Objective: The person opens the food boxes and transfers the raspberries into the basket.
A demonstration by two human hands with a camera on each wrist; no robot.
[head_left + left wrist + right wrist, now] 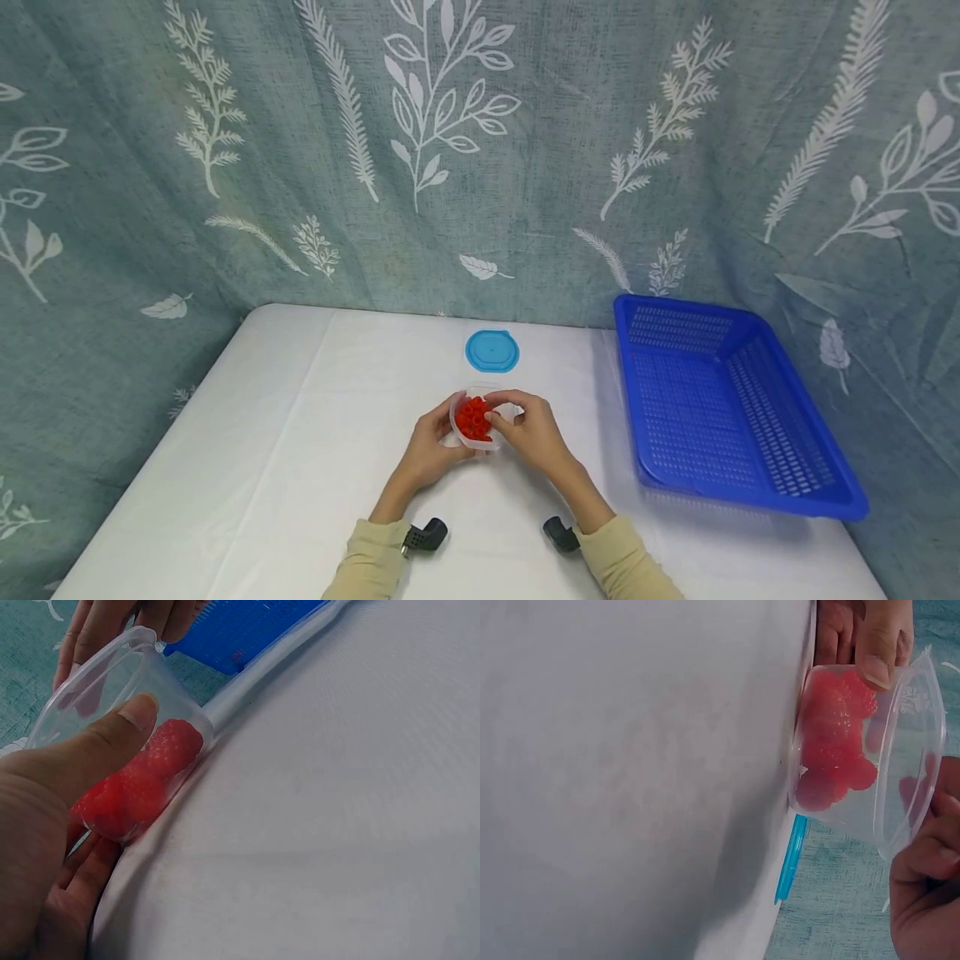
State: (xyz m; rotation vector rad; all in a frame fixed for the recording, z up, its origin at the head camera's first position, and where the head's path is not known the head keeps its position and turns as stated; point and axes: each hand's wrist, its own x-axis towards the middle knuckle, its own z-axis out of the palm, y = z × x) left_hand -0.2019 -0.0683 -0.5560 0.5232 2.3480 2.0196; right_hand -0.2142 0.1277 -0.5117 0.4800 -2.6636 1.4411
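Observation:
A clear plastic container (855,802) with several red raspberries (474,418) in its lower part stands on the white table. My left hand (433,443) grips it from the left, the thumb (112,742) lying along the outside wall and other fingers round the far side. On the right, my right hand (532,429) is bent over the rim, its thumb and fingertips dipping into the mouth above the raspberries. In the right wrist view the fingers (930,862) are curled at the rim; I cannot tell whether they pinch a raspberry.
A round blue lid (492,351) lies flat on the table (300,467) behind the container. To the right stands a large blue plastic basket (693,417). Green leaf-patterned cloth (540,167) hangs behind the table and at its sides.

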